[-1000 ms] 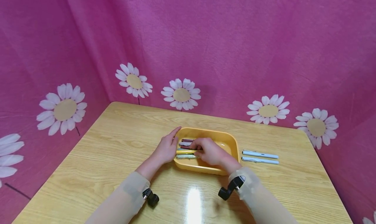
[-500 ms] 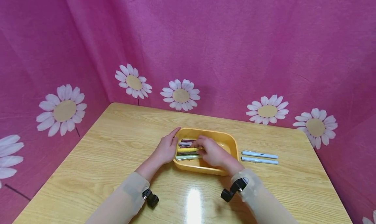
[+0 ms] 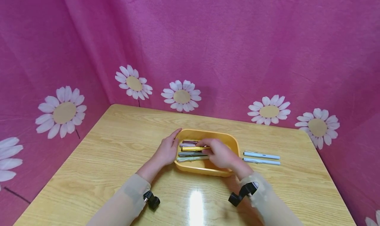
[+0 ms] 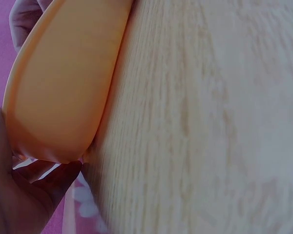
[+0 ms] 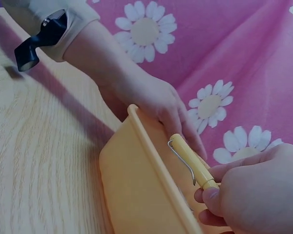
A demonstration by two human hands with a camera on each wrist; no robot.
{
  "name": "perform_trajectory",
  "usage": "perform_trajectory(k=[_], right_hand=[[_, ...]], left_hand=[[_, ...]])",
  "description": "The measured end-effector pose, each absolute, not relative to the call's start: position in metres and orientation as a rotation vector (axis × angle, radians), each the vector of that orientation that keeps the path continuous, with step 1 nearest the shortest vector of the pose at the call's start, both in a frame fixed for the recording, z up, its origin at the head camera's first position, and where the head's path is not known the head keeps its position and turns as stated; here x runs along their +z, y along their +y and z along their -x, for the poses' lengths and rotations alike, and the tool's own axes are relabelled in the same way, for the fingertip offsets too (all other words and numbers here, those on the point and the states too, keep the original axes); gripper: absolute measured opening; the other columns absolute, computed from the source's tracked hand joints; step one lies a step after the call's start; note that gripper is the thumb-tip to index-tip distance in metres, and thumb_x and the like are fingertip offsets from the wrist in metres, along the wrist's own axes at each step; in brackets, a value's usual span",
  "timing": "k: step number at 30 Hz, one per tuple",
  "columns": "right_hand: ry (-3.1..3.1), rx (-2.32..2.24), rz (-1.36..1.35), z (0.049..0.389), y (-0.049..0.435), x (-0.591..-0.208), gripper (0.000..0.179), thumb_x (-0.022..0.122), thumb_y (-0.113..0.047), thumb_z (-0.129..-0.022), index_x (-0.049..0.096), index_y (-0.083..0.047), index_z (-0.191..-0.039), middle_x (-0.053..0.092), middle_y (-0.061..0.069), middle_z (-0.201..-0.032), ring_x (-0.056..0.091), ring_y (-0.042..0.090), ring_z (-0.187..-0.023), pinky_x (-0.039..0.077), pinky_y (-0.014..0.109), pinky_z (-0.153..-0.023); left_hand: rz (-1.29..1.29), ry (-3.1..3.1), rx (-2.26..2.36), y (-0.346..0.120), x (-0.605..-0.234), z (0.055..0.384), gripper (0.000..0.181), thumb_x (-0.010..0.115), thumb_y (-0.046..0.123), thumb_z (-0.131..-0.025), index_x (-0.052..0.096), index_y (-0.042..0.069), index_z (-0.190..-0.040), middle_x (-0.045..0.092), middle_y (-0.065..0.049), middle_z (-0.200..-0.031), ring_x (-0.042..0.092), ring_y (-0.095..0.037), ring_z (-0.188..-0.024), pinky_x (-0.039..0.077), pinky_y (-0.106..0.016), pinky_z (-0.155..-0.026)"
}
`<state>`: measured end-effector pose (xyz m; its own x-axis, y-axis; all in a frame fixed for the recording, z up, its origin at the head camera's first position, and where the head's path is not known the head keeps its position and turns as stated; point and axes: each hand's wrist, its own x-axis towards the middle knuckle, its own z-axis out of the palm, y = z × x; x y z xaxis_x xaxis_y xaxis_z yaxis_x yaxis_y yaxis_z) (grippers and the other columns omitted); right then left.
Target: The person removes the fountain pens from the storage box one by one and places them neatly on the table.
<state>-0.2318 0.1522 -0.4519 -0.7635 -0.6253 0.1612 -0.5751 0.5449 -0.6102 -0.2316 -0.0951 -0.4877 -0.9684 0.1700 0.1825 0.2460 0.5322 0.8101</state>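
My left hand (image 3: 166, 151) grips the left end of the yellow-orange plastic basket (image 3: 205, 172), its fingers at the end wall in the left wrist view. Inside the basket, my right hand (image 3: 220, 153) pinches a yellow pen (image 5: 191, 160) with a wire clip, near one end of its barrel. The pen's capped end points left, over the other pens. Below it lie a dark grey-green pen (image 3: 187, 154) and a pale green pen (image 3: 190, 159). Behind it are a dark red pen (image 3: 189, 142) and a pale lilac pen (image 3: 186, 145), partly hidden by the right hand.
Two light blue pens, a rear one (image 3: 264, 155) and a front one (image 3: 264, 162), lie side by side on the wooden table (image 3: 124, 133), right of the basket. A pink curtain (image 3: 225, 54) with white daisies hangs behind the table and along both sides.
The right hand has lifted the yellow pen off the others and drawn it a little right and back. The grey-green pen shows more now. The left hand has stayed at the basket.
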Motion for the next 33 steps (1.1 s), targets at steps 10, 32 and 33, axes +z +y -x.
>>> perform_trajectory(k=[10, 32, 33], right_hand=[[2.67, -1.033, 1.117, 0.223, 0.167, -0.44, 0.029, 0.062, 0.007, -0.101, 0.073, -0.003, -0.125, 0.074, 0.005, -0.119, 0.068, 0.021, -0.11, 0.059, 0.043, -0.096], [2.69, -1.101, 1.077, 0.201, 0.202, -0.435, 0.028, 0.067, 0.003, -0.101, 0.073, -0.006, -0.127, 0.073, 0.002, -0.118, 0.069, 0.021, -0.109, 0.06, 0.044, -0.094], [2.694, -1.106, 1.069, 0.2, 0.204, -0.435, 0.028, 0.067, 0.003, -0.101, 0.073, -0.007, -0.127, 0.073, 0.001, -0.118, 0.069, 0.02, -0.108, 0.06, 0.044, -0.094]], left_hand=[[0.355, -2.674, -1.437, -0.095, -0.488, 0.233, 0.05, 0.042, 0.011, -0.112, 0.043, 0.008, -0.162, 0.055, -0.026, -0.15, 0.05, -0.039, -0.141, 0.034, -0.051, -0.122], [0.349, -2.669, -1.473, -0.095, -0.491, 0.233, 0.05, 0.042, 0.011, -0.112, 0.043, 0.01, -0.163, 0.057, -0.024, -0.149, 0.05, -0.037, -0.141, 0.034, -0.05, -0.122], [0.354, -2.664, -1.475, -0.095, -0.491, 0.233, 0.05, 0.042, 0.01, -0.112, 0.043, 0.009, -0.162, 0.057, -0.025, -0.149, 0.051, -0.037, -0.141, 0.035, -0.05, -0.122]])
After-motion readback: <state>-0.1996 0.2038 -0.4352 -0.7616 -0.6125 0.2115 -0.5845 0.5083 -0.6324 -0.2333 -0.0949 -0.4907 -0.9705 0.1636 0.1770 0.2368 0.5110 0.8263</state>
